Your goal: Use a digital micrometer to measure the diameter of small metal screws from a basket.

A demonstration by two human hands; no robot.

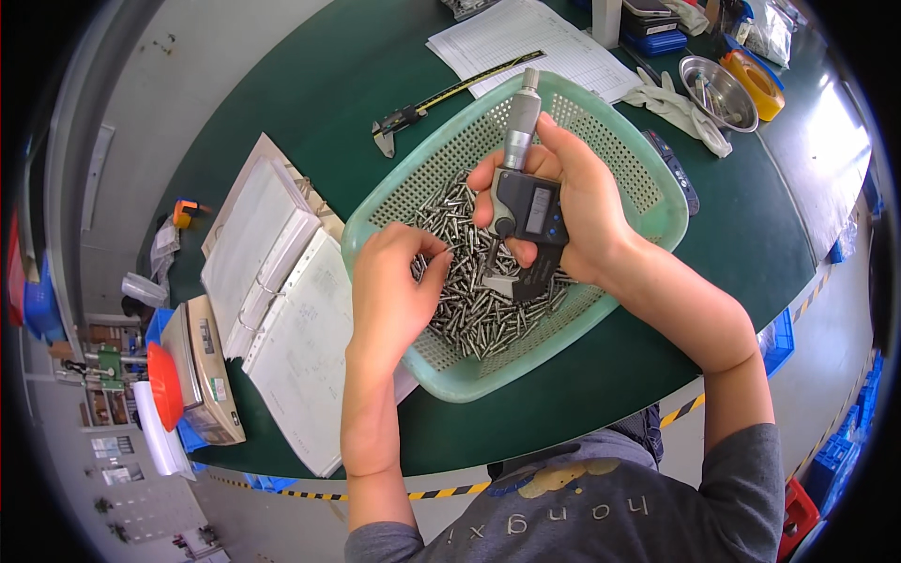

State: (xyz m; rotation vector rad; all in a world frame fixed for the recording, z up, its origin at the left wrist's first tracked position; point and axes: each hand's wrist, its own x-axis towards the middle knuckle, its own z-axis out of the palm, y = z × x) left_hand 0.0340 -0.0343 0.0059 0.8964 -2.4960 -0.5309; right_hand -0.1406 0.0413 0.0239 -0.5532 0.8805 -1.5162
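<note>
A digital micrometer with a silver thimble and a small display is gripped in my right hand, its thimble pointing away from me and its black frame over the pins. My left hand is closed in a pinch at the left side of the heap. Between its thumb and forefinger a small metal pin shows only in part. Below both hands, a heap of small shiny metal pins lies in a pale green perforated plastic basket. The micrometer's measuring gap has no pin visible in it.
Left of the basket lies an open ring binder, with a weighing scale beyond it. Behind the basket are a caliper and printed sheets. White gloves, a metal bowl and a tape roll sit far right.
</note>
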